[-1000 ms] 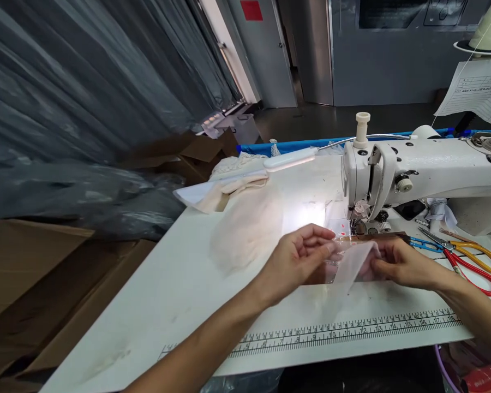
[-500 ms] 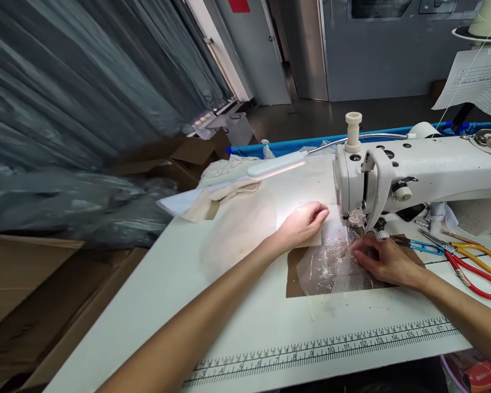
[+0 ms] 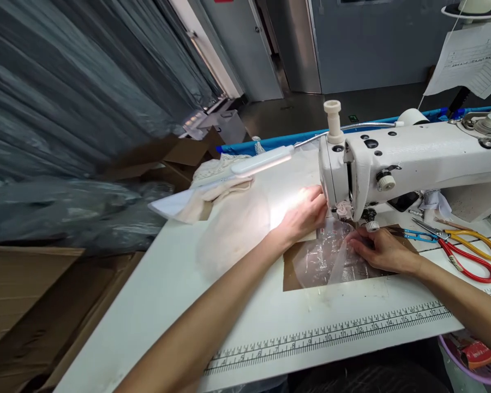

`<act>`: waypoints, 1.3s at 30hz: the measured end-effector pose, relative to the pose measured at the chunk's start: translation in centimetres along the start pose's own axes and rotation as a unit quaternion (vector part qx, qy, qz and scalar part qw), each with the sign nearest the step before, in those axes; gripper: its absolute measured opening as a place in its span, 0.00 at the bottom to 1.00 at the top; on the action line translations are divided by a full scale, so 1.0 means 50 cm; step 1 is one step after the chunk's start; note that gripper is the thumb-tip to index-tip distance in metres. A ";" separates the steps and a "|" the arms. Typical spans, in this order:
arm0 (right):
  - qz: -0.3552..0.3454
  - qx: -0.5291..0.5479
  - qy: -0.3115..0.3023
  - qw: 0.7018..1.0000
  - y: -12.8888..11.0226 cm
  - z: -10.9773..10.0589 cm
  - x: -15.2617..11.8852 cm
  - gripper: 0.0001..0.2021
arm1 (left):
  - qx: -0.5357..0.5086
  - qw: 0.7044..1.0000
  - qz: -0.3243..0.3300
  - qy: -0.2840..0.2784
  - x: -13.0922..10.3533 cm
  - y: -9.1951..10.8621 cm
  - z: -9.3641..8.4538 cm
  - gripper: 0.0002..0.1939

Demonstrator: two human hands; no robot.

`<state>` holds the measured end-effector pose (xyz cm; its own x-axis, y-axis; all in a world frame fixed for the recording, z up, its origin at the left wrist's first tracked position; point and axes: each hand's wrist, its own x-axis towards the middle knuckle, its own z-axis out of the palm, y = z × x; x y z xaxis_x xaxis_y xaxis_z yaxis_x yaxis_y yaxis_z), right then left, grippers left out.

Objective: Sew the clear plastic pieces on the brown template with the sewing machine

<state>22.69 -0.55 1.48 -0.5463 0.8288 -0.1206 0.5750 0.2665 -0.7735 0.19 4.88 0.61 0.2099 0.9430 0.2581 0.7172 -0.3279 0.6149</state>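
A white sewing machine (image 3: 433, 158) stands at the right, its needle area at the middle of the view. My left hand (image 3: 309, 210) is just left of the machine head under the lamp's light, fingers bent together; what lies under the fingertips is hidden. My right hand (image 3: 376, 248) pinches the edge of a sheer, shiny fabric (image 3: 321, 254) in front of the needle area. That fabric lies over a brown patch (image 3: 292, 273) on the white table (image 3: 155, 305). A round pale sheer piece (image 3: 233, 234) lies left of my left forearm.
Scissors with red handles (image 3: 470, 262), yellow-handled scissors (image 3: 477, 240) and blue snips (image 3: 419, 236) lie right of my right hand. A white lamp (image 3: 264, 162) reaches over the table. Cardboard boxes (image 3: 28, 305) stand at the left. A ruler strip (image 3: 331, 338) runs along the front edge.
The view has shifted, so the machine appears further left and higher. My left hand is now closer to the machine head, its fingertips partly hidden. My right hand still holds the sheer fabric.
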 end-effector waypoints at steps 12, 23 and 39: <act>-0.050 -0.140 0.073 0.986 -0.010 0.005 -0.012 0.12 | 0.045 0.927 0.369 -0.051 -0.131 0.043 0.024 0.17; -0.021 -0.179 0.151 0.972 0.005 0.032 -0.002 0.07 | 0.157 0.945 0.285 0.009 -0.137 0.050 -0.001 0.12; -0.145 -0.264 0.176 0.937 0.024 0.063 -0.020 0.10 | 0.154 0.924 0.327 0.122 -0.140 0.058 0.030 0.06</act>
<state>22.02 -2.61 -1.31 -0.5446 0.7700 0.3325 0.7056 0.6349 -0.3147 1.80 -2.61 -0.53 0.5361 0.4949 0.6839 0.6527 -0.7568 0.0360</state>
